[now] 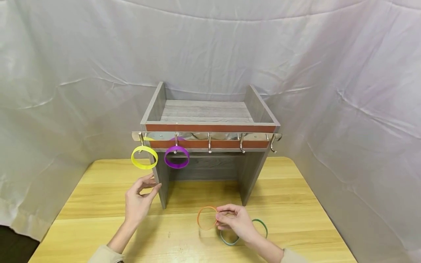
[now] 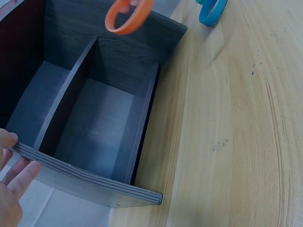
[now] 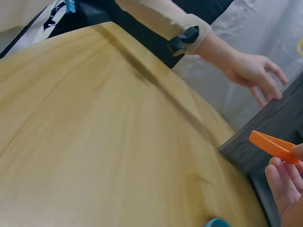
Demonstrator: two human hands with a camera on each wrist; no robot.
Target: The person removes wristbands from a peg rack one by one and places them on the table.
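Observation:
In the head view my right hand pinches an orange ring between thumb and fingers, holding it up over the table in front of a grey wooden shelf unit. My left hand grips the front edge of the unit's left side panel, thumb on one face and fingers on the other; the left wrist view shows this grip on the panel edge. A yellow ring and a purple ring hang from the two leftmost hooks of the metal rail.
A teal ring and a green ring lie on the wooden table, partly hidden behind my right hand and wrist. Three more hooks, such as the middle hook, stick out of the rail. Grey cloth surrounds the table's back and sides.

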